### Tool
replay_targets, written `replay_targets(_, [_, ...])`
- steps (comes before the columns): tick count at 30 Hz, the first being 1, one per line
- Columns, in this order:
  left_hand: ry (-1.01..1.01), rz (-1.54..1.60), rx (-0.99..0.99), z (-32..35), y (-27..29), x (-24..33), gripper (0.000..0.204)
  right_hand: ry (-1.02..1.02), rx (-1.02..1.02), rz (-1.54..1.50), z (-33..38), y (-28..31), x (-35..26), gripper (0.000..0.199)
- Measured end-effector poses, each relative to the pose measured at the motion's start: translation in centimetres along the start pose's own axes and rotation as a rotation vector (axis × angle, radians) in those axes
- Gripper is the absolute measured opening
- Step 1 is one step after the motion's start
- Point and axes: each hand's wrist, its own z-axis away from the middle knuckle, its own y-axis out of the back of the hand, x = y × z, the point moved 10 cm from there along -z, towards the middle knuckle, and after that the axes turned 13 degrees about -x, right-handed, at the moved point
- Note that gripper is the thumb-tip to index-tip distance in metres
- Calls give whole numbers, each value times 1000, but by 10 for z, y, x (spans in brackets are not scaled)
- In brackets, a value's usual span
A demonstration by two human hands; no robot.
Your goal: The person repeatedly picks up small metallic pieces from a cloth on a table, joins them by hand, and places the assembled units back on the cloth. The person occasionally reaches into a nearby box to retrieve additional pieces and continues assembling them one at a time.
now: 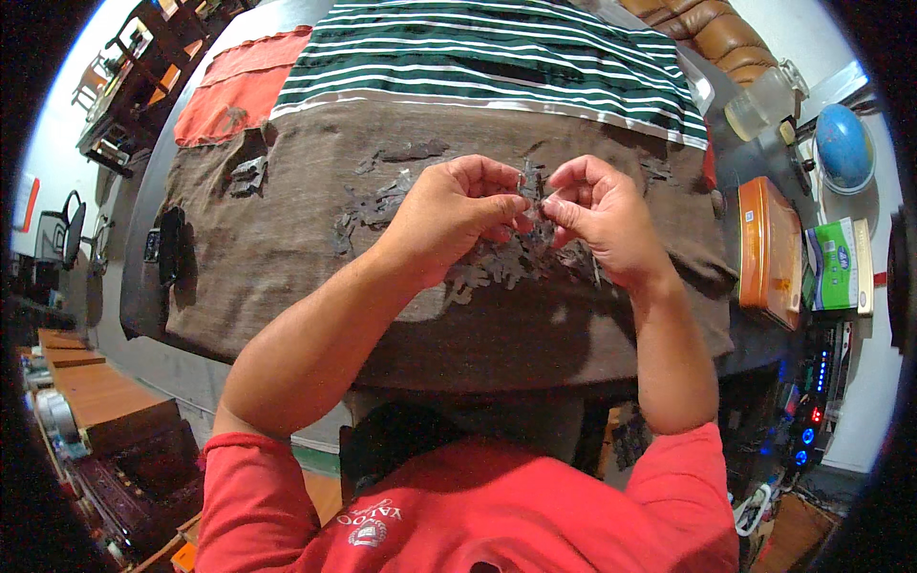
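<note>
the left hand (444,220) and right hand (616,224) face each other, each grip pinching at a small grey flake (533,180) between the fingertips. more grey flakes (506,271) heap at six o'clock on brown cloth (287,306) over the bench (143,291); green striped cloth (458,62) lies at twelve, an orange case (769,253) at three.

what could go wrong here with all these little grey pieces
The jagged grey pieces overlap and look alike, so one dropped there might be hard to find again. The left hand and right hand are close to the pile and could scatter it. A tug on the loose brown cloth might shift everything.
</note>
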Motion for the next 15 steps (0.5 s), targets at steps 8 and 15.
replay_targets(8, [29, 46, 39, 1, 3, -1, 27, 41, -45, 198, 4, -2, -17, 9])
replay_targets(15, [-35, 79, 84, 3, 12, 10, 26, -92, 346, 868, 32, 91, -43, 12])
